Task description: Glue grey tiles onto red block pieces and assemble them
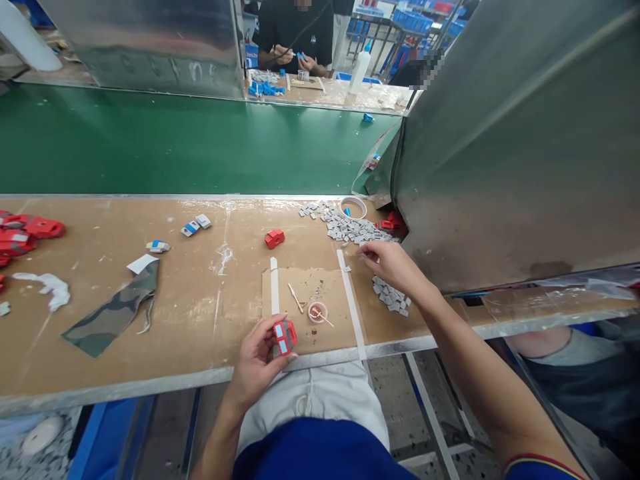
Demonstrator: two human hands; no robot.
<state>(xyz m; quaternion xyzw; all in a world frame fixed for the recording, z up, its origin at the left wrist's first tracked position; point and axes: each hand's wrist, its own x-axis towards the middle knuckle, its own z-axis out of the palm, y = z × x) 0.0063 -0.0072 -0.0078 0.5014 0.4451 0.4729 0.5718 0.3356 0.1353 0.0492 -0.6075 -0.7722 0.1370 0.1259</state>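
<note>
My left hand [257, 363] holds a small red plastic part [285, 335] with pale blue-grey inserts, close to the bench's front edge. My right hand [393, 263] reaches out to the right, its fingertips pinching at the near edge of a heap of small grey pieces [350, 229]. A second, smaller pile of grey pieces [391, 295] lies just under that wrist. Between the hands a cardboard pad [305, 287] carries a small pink cup [317, 311] with a stick in it and a loose stick [296, 298].
Another red part [275, 238] lies beyond the pad. A tape roll [353, 207] sits by the grey heap. Red parts [25, 233] are stacked far left, with camouflage cloth [113, 313] nearby. A metal panel [515, 147] rises at right. Across the green belt [175, 143] another person's hands [295, 59] work.
</note>
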